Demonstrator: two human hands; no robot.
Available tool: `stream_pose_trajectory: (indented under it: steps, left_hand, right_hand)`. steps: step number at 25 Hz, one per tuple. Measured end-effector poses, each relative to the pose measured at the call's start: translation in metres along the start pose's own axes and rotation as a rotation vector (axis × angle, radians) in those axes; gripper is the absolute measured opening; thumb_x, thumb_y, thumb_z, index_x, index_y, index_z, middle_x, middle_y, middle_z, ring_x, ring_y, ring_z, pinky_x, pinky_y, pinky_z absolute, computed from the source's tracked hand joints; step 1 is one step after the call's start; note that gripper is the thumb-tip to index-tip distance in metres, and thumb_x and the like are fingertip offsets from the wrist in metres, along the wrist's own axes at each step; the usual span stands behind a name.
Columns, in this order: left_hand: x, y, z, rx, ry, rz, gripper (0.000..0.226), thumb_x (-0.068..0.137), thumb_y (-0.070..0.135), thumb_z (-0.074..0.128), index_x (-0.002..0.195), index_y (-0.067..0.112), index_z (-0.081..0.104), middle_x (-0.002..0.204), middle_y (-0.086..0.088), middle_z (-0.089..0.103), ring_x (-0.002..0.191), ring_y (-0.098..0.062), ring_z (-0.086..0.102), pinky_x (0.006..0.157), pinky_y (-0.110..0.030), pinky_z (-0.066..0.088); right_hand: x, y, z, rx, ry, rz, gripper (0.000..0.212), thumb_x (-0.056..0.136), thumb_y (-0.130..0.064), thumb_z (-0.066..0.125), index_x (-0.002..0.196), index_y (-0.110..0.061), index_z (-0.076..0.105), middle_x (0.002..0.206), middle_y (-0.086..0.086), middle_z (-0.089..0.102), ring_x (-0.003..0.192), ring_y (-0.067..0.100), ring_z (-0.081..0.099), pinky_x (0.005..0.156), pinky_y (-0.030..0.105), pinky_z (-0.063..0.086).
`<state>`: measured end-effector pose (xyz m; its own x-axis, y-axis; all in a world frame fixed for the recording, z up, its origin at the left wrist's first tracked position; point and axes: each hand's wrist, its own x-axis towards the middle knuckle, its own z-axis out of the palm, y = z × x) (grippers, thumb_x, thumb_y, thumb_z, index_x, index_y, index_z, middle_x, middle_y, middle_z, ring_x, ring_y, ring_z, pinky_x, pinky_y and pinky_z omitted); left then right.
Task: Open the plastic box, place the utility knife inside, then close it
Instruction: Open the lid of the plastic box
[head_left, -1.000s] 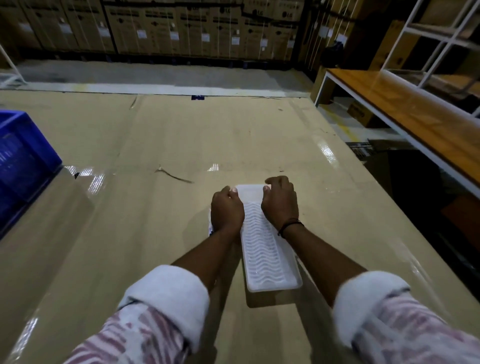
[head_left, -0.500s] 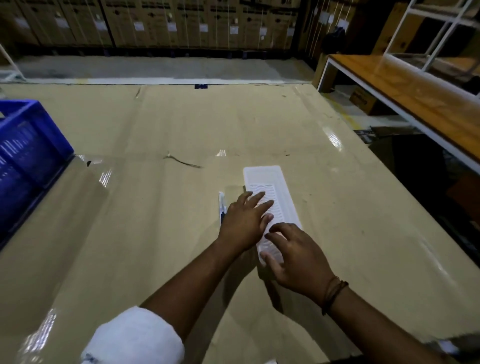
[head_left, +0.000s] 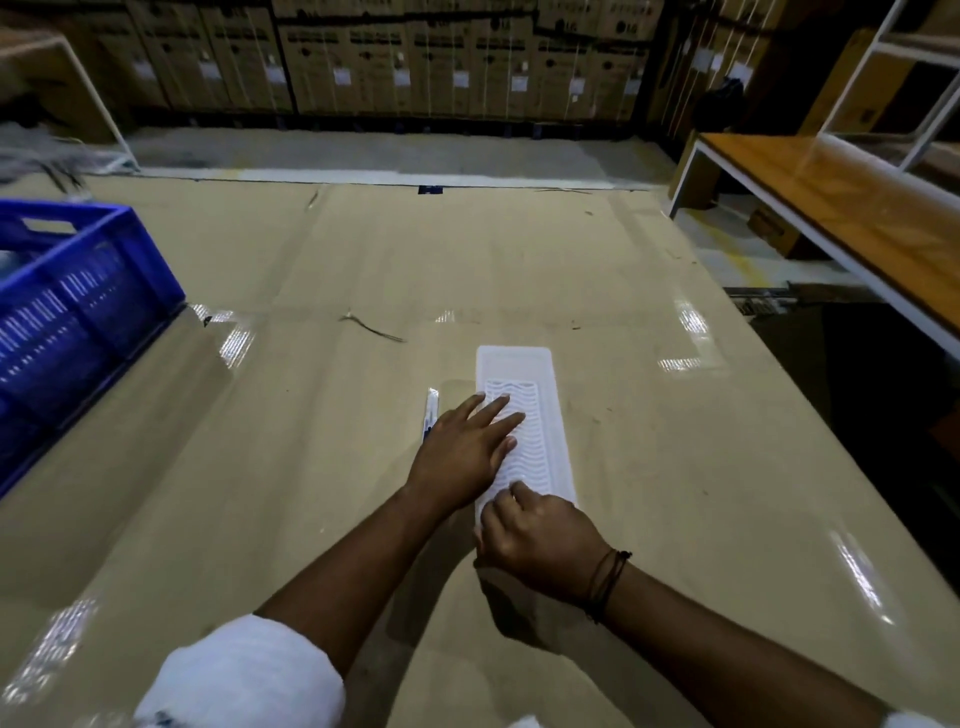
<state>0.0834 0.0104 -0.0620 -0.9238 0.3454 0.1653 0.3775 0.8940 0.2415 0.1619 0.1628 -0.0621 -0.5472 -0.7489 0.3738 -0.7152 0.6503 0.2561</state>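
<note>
A long white plastic box (head_left: 524, 395) with a wavy-ribbed lid lies lengthwise on the cardboard-covered table (head_left: 363, 270), its lid down. My left hand (head_left: 465, 452) rests flat on the box's left side, fingers spread across the ribs. My right hand (head_left: 540, 540) grips the box's near end with curled fingers and hides that end. The utility knife (head_left: 430, 415), slim with a white and blue body, lies on the table just left of the box; my left hand covers its near part.
A blue plastic crate (head_left: 78, 291) stands at the table's left edge. A wooden bench with a white frame (head_left: 841, 208) runs along the right, across a dark gap. Stacked cardboard cartons (head_left: 415, 57) line the back wall. A thin scrap (head_left: 371, 327) lies mid-table.
Both hands left the box's far end and drew back. The left now lies flat on the lid; the right has moved to the near end and curled onto it.
</note>
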Motion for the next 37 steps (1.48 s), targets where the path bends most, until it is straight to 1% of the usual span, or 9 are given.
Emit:
stream_pose_trajectory:
  steps: [3, 7, 9, 12, 19, 24, 28, 33, 37]
  left_hand:
    - [-0.001, 0.003, -0.002, 0.009, -0.026, -0.010, 0.045, 0.106, 0.042, 0.040, 0.150, 0.034, 0.048, 0.164, 0.008, 0.037, 0.153, -0.022, 0.031, 0.117, -0.043, 0.032]
    - [0.001, 0.008, -0.005, -0.023, -0.053, -0.063, 0.044, 0.106, 0.035, 0.041, 0.149, 0.035, 0.046, 0.165, 0.010, 0.034, 0.154, -0.020, 0.028, 0.121, -0.047, 0.031]
    - [0.001, 0.022, -0.007, -0.114, -0.041, -0.150, 0.047, 0.103, 0.021, 0.044, 0.148, 0.033, 0.047, 0.165, 0.010, 0.034, 0.156, -0.020, 0.024, 0.124, -0.046, 0.027]
    - [-0.001, 0.044, -0.004, -0.179, -0.009, -0.241, 0.065, 0.089, 0.001, 0.046, 0.149, 0.027, 0.046, 0.168, 0.007, 0.030, 0.158, -0.022, 0.016, 0.127, -0.043, 0.021]
    - [-0.002, 0.044, 0.003, -0.171, 0.016, -0.258, 0.062, 0.091, 0.004, 0.047, 0.148, 0.028, 0.046, 0.167, 0.006, 0.031, 0.158, -0.023, 0.018, 0.129, -0.045, 0.018]
    - [-0.001, 0.046, 0.001, -0.168, 0.015, -0.271, 0.062, 0.091, 0.002, 0.048, 0.147, 0.029, 0.047, 0.167, 0.007, 0.031, 0.158, -0.023, 0.018, 0.128, -0.044, 0.017]
    - [-0.002, 0.048, -0.003, -0.175, 0.025, -0.269, 0.061, 0.090, 0.002, 0.051, 0.146, 0.028, 0.049, 0.165, 0.008, 0.034, 0.157, -0.020, 0.021, 0.125, -0.038, 0.023]
    - [0.012, 0.037, -0.019, -0.156, 0.023, -0.315, 0.043, 0.089, 0.019, 0.061, 0.127, 0.040, 0.062, 0.142, 0.009, 0.062, 0.138, -0.015, 0.052, 0.110, -0.035, 0.041]
    - [0.015, 0.022, -0.030, -0.194, -0.097, -0.321, 0.039, 0.092, 0.029, 0.064, 0.128, 0.045, 0.063, 0.144, 0.009, 0.059, 0.137, -0.014, 0.049, 0.103, -0.034, 0.045]
  right_hand:
    - [-0.001, 0.006, 0.000, 0.022, 0.000, -0.080, 0.016, 0.094, -0.018, 0.059, 0.088, -0.006, 0.066, 0.073, 0.014, 0.064, 0.061, 0.033, 0.061, 0.044, 0.036, 0.049]
    - [-0.017, 0.022, -0.014, 0.148, 0.031, -0.076, 0.025, 0.094, -0.031, 0.058, 0.104, -0.011, 0.069, 0.100, 0.009, 0.071, 0.088, 0.025, 0.068, 0.059, 0.034, 0.055]
    - [-0.029, 0.039, -0.016, 0.223, 0.046, -0.090, 0.022, 0.096, -0.025, 0.059, 0.105, -0.008, 0.069, 0.109, 0.012, 0.069, 0.097, 0.028, 0.067, 0.068, 0.036, 0.057]
    - [-0.048, 0.064, -0.017, 0.229, 0.054, -0.126, 0.021, 0.102, -0.020, 0.054, 0.104, -0.005, 0.068, 0.104, 0.013, 0.066, 0.089, 0.032, 0.061, 0.071, 0.041, 0.052]
    - [-0.065, 0.082, -0.015, 0.124, 0.137, -0.232, 0.018, 0.099, -0.011, 0.059, 0.107, 0.002, 0.069, 0.101, 0.017, 0.070, 0.084, 0.033, 0.065, 0.067, 0.040, 0.055]
    - [-0.066, 0.082, -0.013, 0.138, 0.079, -0.236, 0.017, 0.096, -0.011, 0.062, 0.108, 0.000, 0.068, 0.101, 0.015, 0.069, 0.084, 0.030, 0.064, 0.067, 0.039, 0.057]
    - [-0.054, 0.071, -0.023, 0.197, 0.023, -0.115, 0.017, 0.093, -0.027, 0.060, 0.094, -0.010, 0.064, 0.092, 0.010, 0.064, 0.077, 0.027, 0.057, 0.062, 0.039, 0.053]
    - [-0.012, 0.026, -0.018, 0.158, 0.015, 0.060, 0.041, 0.083, -0.052, 0.063, 0.093, -0.012, 0.066, 0.091, 0.008, 0.065, 0.079, 0.026, 0.059, 0.063, 0.035, 0.049]
    - [0.012, 0.006, -0.010, 0.117, 0.042, 0.130, 0.028, 0.080, -0.037, 0.067, 0.075, -0.009, 0.067, 0.072, 0.008, 0.062, 0.064, 0.026, 0.059, 0.053, 0.034, 0.047]
